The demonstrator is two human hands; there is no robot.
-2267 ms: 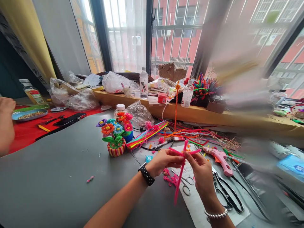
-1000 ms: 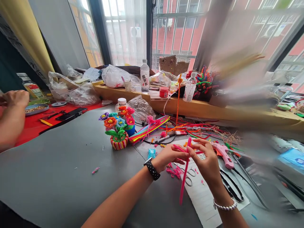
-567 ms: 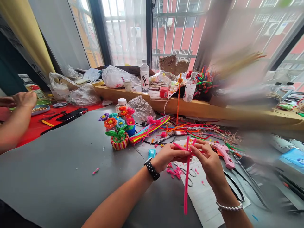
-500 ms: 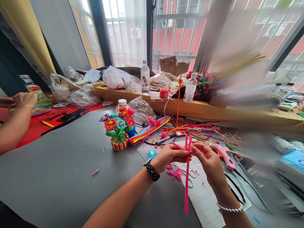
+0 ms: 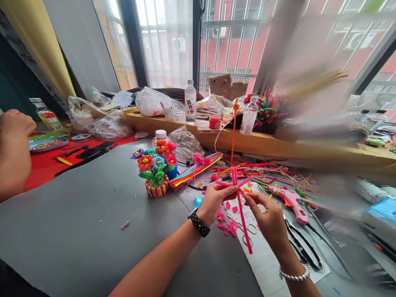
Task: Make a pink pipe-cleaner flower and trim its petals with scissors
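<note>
Several pink pipe cleaners (image 5: pixel 245 227) cross one another in the air over the table; one long pair hangs down toward me. My left hand (image 5: pixel 216 201) pinches them at the crossing between thumb and fingers. Just to the right, my right hand (image 5: pixel 267 216) has thumb and fingertips closed on a pink strand close under that crossing. Below the hands lie small scissors (image 5: pixel 246 239), partly on a white sheet of paper (image 5: pixel 269 264), beside pink fuzzy scraps (image 5: pixel 229 227). A pot of pipe-cleaner flowers (image 5: pixel 156 188) stands left of my left hand.
A pink glue gun (image 5: pixel 292 202) and black-handled pliers (image 5: pixel 305 243) lie to the right. Behind are a bundle of coloured pipe cleaners (image 5: pixel 198 170) and an upright orange stem (image 5: pixel 233 136). Bottles (image 5: pixel 190 103) line the ledge. At far left is another person's arm (image 5: pixel 14 156) near a bead tray (image 5: pixel 48 144).
The crossed pipe cleaners have tilted, and their hanging ends swung right and up. My right hand has shifted slightly down to a lower strand. The other person's hands moved left.
</note>
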